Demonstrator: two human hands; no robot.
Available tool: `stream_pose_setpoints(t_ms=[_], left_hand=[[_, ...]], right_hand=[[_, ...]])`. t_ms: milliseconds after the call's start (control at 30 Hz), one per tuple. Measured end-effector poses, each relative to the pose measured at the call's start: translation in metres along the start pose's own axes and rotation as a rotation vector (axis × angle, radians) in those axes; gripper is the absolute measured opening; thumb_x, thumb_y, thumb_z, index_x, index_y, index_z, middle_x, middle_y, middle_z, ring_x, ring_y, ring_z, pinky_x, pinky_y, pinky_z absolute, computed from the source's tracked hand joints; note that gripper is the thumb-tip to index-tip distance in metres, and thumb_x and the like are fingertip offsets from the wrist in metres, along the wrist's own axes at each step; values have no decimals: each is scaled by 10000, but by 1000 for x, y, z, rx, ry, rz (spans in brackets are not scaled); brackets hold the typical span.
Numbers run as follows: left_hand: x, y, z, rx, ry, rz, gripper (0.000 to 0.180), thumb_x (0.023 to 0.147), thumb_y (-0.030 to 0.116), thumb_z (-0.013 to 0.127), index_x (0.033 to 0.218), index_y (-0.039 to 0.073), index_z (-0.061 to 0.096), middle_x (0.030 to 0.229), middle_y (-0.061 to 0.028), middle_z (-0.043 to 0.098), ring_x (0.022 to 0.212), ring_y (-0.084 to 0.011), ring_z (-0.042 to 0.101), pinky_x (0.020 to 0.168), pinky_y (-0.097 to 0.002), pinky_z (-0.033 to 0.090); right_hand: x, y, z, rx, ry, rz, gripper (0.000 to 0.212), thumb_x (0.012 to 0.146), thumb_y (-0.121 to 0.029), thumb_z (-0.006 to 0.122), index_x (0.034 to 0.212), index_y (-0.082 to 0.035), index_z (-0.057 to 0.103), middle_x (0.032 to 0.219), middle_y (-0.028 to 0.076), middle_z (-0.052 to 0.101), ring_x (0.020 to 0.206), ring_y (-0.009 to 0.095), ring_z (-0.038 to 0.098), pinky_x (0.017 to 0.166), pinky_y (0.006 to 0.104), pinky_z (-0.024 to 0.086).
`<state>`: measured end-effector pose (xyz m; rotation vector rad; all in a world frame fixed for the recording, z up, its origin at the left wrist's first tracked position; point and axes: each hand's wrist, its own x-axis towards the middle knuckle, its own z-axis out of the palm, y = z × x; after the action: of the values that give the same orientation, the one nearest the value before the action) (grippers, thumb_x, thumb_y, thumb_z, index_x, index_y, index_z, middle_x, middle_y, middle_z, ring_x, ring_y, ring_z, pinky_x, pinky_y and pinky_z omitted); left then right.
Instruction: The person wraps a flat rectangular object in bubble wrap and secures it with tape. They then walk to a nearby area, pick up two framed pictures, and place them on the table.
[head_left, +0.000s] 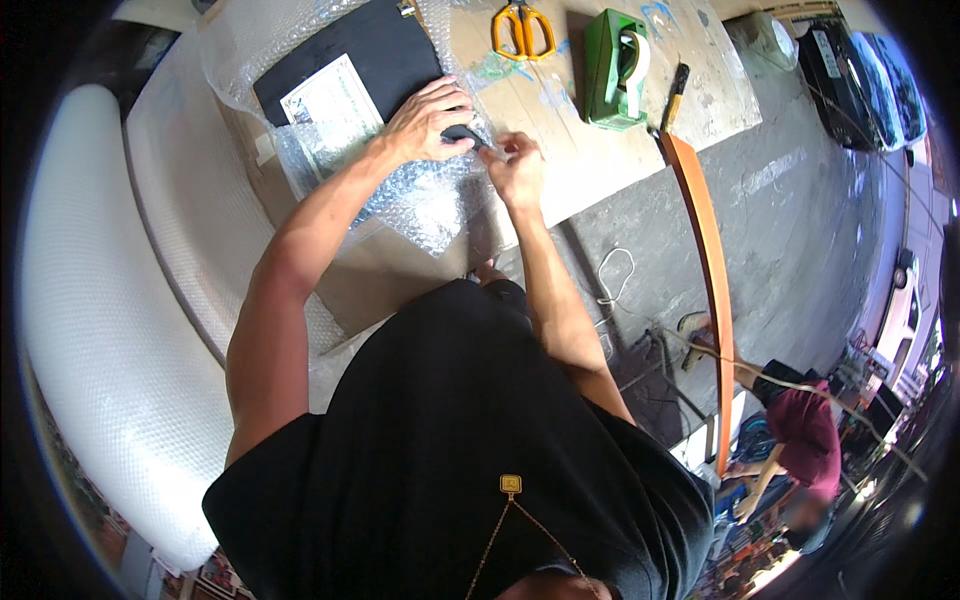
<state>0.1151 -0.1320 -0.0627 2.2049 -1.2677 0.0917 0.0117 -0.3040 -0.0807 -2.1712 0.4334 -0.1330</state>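
Note:
A flat black panel (385,50) lies on bubble wrap (425,200), with a printed white sheet (330,98) on top of it. The wrap covers the panel's near edge and part of the sheet. My left hand (428,122) rests over the panel's near right side, thumb apart from the fingers; a dark bit shows between them. Just to its right, my right hand (517,172) has thumb and fingers pinched together at the wrap's edge beside that corner. Its fingertips partly hide what they grip.
Orange-handled scissors (523,33), a green tape dispenser (614,72) and a utility knife (677,95) lie on the cardboard-topped table (700,50). A large bubble wrap roll (110,330) stands at left. A long orange-brown strip (708,270) reaches from the table's edge toward another person (805,435).

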Motion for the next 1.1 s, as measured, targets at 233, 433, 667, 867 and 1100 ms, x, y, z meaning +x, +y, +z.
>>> stream_pose_setpoints(t_ms=[233, 433, 667, 867, 1100], left_hand=[[10, 10, 1, 154, -21, -51, 291, 857, 343, 629, 827, 60, 692, 923, -100, 691, 990, -249, 643, 1100, -500, 300], [21, 32, 7, 303, -196, -217, 445, 821, 473, 639, 1016, 78, 704, 1059, -146, 667, 1028, -280, 631, 1085, -603, 246], [22, 41, 6, 367, -309, -305, 656, 703, 523, 719, 1169, 72, 621, 1179, -206, 597, 1100, -325, 595, 1071, -625, 246], [41, 53, 7, 500, -438, -251, 737, 670, 557, 716, 1231, 103, 568, 1246, -186, 547, 1147, -334, 545, 1016, -570, 321], [32, 42, 18, 572, -261, -153, 697, 698, 528, 686, 1212, 69, 578, 1107, -228, 588, 978, -363, 619, 958, -499, 421]], right_hand=[[-34, 8, 2, 415, -15, 507, 276, 670, -142, 770, 821, 33, 619, 641, 32, 585, 525, 111, 508, 479, 274, 404], [-51, 5, 14, 913, 213, 608, 159, 725, -6, 666, 734, -82, 526, 619, 18, 559, 484, 105, 457, 473, 283, 390], [-90, 3, 23, 71, 312, 170, 192, 615, 73, 578, 750, -40, 500, 629, 74, 483, 591, 217, 501, 567, 372, 427], [-110, 10, 49, 291, 465, 476, 586, 662, -70, 742, 1148, 21, 428, 981, 146, 484, 858, 278, 507, 773, 413, 440], [-149, -23, 22, -61, 276, 233, 406, 705, -52, 610, 1101, -47, 519, 944, 212, 613, 882, 416, 601, 744, 486, 484]])
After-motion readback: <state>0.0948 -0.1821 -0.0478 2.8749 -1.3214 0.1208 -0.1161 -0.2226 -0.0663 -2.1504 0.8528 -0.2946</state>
